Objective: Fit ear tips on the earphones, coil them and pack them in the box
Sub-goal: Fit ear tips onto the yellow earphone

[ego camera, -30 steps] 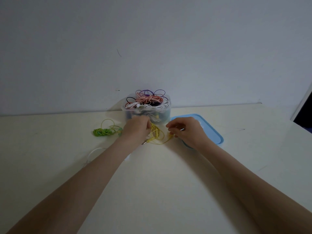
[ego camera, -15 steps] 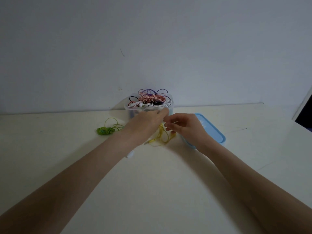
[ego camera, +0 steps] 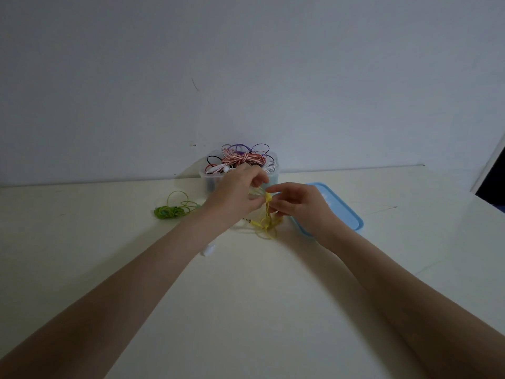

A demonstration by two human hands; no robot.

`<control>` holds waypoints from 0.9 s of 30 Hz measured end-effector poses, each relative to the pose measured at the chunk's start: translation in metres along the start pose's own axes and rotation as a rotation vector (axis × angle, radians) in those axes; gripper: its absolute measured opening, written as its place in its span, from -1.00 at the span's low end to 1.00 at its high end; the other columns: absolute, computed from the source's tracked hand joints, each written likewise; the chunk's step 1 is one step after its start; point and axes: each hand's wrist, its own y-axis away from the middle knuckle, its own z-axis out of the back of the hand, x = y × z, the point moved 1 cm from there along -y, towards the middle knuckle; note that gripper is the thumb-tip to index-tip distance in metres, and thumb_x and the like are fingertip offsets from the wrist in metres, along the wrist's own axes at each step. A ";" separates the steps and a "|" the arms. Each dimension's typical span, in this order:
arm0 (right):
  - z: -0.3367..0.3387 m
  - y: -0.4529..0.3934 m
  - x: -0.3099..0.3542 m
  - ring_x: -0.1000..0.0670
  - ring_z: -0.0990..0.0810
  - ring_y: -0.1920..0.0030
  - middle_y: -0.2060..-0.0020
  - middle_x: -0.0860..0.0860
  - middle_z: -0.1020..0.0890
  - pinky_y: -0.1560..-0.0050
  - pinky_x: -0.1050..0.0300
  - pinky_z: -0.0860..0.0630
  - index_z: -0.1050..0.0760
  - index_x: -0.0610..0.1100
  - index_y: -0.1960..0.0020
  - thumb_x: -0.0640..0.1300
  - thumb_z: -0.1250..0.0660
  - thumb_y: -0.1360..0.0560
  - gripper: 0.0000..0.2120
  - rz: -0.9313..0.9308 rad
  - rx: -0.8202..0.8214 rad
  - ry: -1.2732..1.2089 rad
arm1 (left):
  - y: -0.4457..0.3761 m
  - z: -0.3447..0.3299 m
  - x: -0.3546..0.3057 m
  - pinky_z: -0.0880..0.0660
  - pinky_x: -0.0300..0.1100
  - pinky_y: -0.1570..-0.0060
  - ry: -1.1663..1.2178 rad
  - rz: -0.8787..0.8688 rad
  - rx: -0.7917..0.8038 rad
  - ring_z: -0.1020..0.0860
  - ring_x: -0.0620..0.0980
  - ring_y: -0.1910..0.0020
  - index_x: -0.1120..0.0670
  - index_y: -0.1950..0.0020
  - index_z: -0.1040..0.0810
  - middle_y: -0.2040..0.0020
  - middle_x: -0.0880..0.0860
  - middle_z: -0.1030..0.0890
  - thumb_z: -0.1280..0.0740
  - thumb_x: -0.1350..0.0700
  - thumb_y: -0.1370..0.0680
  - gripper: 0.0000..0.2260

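Note:
Yellow earphones [ego camera: 266, 224] hang in a loose tangle between my hands, their lower loops and plug resting on the table. My left hand [ego camera: 237, 195] pinches the cable's upper part with curled fingers. My right hand [ego camera: 296, 204] pinches the cable near a yellow earbud at its fingertips. Just behind my hands stands the clear plastic box [ego camera: 210, 179], heaped with several coiled earphones in pink, purple, black and white. Whether an ear tip sits on the earbud cannot be made out.
A coiled green earphone [ego camera: 170, 210] lies on the table to the left. The box's blue lid [ego camera: 343, 212] lies flat right of my right hand. A small white object [ego camera: 208, 249] shows under my left forearm. A wall runs along the table's far edge.
Both hands have lifted the yellow earphones up off the table toward the box. My left hand moved right to meet the right hand over the cable.

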 end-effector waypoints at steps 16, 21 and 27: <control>-0.001 0.000 0.001 0.13 -0.57 0.42 0.34 -0.13 -0.59 0.28 0.34 -0.53 -0.52 -0.28 0.02 -0.47 -0.28 -0.44 -0.82 -0.015 -0.002 -0.101 | 0.005 -0.010 0.010 -0.57 -0.18 0.14 0.538 0.413 0.043 -0.62 -0.04 0.31 0.09 0.18 -0.52 0.25 0.08 -0.65 -0.46 0.29 -0.39 -0.83; 0.000 -0.001 -0.003 0.13 -0.59 0.41 0.35 -0.09 -0.59 0.25 0.30 -0.55 -0.56 -0.24 0.06 -0.45 -0.30 -0.45 -0.83 -0.041 -0.031 -0.087 | 0.004 -0.009 0.007 -0.57 -0.08 0.07 0.520 0.347 0.015 -0.61 0.01 0.19 0.01 0.15 -0.50 0.13 0.09 -0.66 -0.42 0.32 -0.41 -0.77; 0.001 0.000 -0.002 0.20 -0.54 0.39 0.29 -0.08 -0.60 0.23 0.39 -0.51 -0.55 -0.21 -0.13 -0.40 -0.30 -0.46 -0.73 -0.033 -0.009 0.026 | 0.004 -0.014 0.004 -0.57 -0.16 0.16 0.398 0.294 0.009 -0.61 -0.03 0.18 0.02 0.06 -0.49 0.04 0.10 -0.64 -0.39 0.31 -0.43 -0.77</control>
